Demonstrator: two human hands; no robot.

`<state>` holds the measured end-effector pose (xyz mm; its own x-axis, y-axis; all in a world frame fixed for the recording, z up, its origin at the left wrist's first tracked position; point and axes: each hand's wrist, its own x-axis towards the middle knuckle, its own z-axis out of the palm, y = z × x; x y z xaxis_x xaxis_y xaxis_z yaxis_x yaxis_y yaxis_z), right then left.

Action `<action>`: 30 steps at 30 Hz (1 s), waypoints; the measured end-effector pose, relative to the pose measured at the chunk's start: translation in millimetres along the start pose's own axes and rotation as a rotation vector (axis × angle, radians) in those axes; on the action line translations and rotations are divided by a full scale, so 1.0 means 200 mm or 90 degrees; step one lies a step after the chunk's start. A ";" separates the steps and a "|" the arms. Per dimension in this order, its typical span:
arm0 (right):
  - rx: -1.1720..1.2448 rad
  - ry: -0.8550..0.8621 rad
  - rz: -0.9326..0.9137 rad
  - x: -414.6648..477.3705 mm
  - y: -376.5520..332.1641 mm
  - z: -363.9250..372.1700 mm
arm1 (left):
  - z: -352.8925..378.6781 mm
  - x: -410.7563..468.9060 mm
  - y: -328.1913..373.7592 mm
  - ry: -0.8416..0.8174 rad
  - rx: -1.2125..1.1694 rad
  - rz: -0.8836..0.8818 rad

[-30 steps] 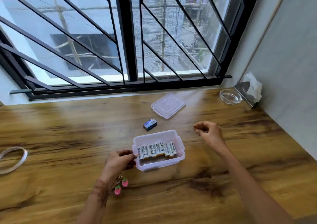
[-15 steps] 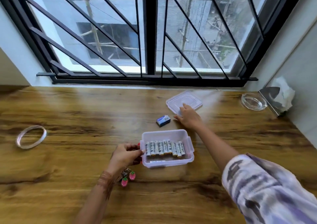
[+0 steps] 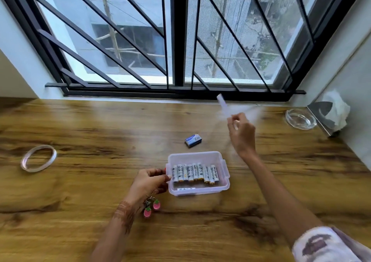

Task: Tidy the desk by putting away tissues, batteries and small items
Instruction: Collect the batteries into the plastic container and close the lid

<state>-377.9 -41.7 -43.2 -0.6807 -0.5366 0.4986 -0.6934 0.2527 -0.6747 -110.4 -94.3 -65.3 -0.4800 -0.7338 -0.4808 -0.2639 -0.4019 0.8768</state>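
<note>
A clear plastic box (image 3: 224, 183) stands on the wooden desk (image 3: 80, 181) with several white batteries (image 3: 194, 173) lined up inside. My left hand (image 3: 149, 182) pinches the box's left rim. My right hand (image 3: 242, 133) is raised behind and right of the box, holding the clear lid (image 3: 223, 106), which is blurred and tilted up in the air. A small blue box (image 3: 193, 140) lies just behind the clear plastic box. A tissue holder (image 3: 329, 115) with white tissue stands at the far right by the wall.
Two pink strawberry charms (image 3: 152, 207) lie by my left wrist. A roll of clear tape (image 3: 38, 157) rests at the left. A glass ashtray (image 3: 300, 119) sits at the back right beside the tissue holder. A barred window runs along the desk's back edge.
My right hand reached back to the lid lying behind the box, took hold of it and has lifted it off the desk. My left hand stayed on the box.
</note>
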 end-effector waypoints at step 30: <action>0.200 -0.117 0.417 -0.65 -0.16 -0.24 | 0.11 -0.09 -0.10 0.168 0.013 0.106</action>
<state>-279.6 59.0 -60.4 -0.8616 -0.4882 -0.1389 -0.0411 0.3400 -0.9395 -114.5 -61.8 -73.5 -0.2855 -0.9065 -0.3112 -0.2174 -0.2549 0.9422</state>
